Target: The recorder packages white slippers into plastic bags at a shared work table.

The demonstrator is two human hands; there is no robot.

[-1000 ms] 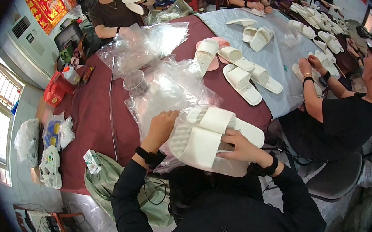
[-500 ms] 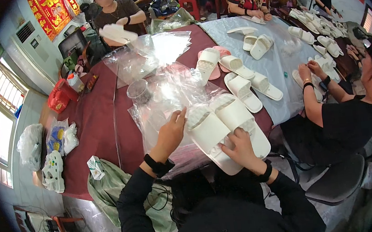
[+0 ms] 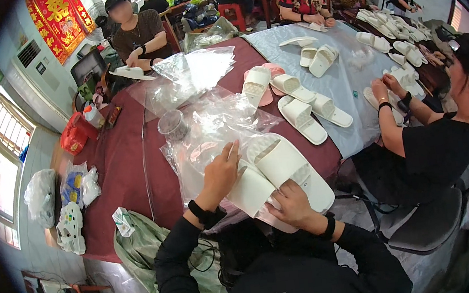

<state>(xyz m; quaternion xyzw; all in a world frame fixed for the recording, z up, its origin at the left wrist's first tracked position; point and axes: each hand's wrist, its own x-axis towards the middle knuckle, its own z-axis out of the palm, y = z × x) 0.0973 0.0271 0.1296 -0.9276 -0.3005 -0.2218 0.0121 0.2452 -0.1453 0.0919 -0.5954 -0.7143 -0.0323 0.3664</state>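
White slippers in the right hand, left fingers alongside

The right hand [image 3: 294,204] is curled closed at the inner edges of a pair of white slippers [image 3: 284,161], its fingers bent at the gap between the two and its thumb on the left one. The left hand [image 3: 223,173] is loosely open, fingers stretched forward beside the left slipper's outer edge; whether it presses there is hard to tell. The pair is held side by side at the near edge of the table, straps up, toes toward the wearer. A black band [image 3: 327,226] circles each wrist.

Just beyond the hands, clear plastic bags [image 3: 200,144] lie in a loose heap on a dark red tablecloth [image 3: 118,181], with a clear round tub [image 3: 172,124] on them. To the right, more white slippers [image 3: 303,119] lie near pink slippers [image 3: 277,70], partly covered by white ones. A grey sheet [image 3: 357,119] spreads beyond them, where a co-worker in black [image 3: 440,142] bends both hands over a white slipper. Across the table sits a person in a dark cap [image 3: 140,39]. Farther left, a red container [image 3: 73,135] stands near the table's edge.
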